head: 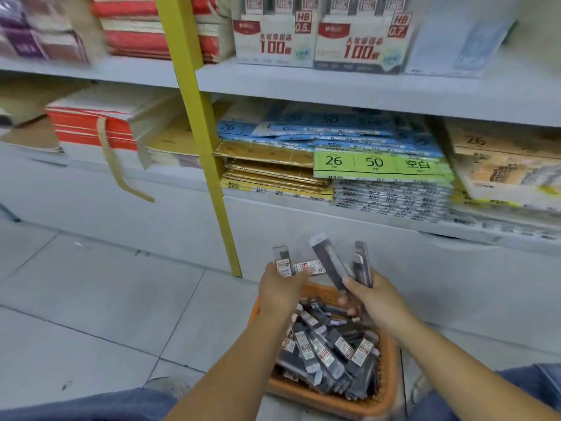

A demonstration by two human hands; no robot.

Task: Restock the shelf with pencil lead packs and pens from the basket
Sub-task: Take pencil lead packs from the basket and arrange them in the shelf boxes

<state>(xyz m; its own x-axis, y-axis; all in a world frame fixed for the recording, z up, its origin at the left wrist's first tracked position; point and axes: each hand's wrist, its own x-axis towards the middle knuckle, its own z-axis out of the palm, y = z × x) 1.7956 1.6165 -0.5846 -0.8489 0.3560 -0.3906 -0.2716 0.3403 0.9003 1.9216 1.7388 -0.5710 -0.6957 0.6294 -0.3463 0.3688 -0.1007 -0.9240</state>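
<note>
Orange basket (pixel 387 393) of pencil lead packs (pixel 328 350) sits just below both hands; left hand (pixel 282 288) grips a few above it; right hand (pixel 375 297) pinches several more; shelf (pixel 334 86) beyond them.

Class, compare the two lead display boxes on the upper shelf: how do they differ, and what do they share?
The left display box is marked HB 0.5, the right display box HB 0.7. The left one's bottom strip is pale, the right one's dark. Both show a red 100 and stand side by side.
</note>
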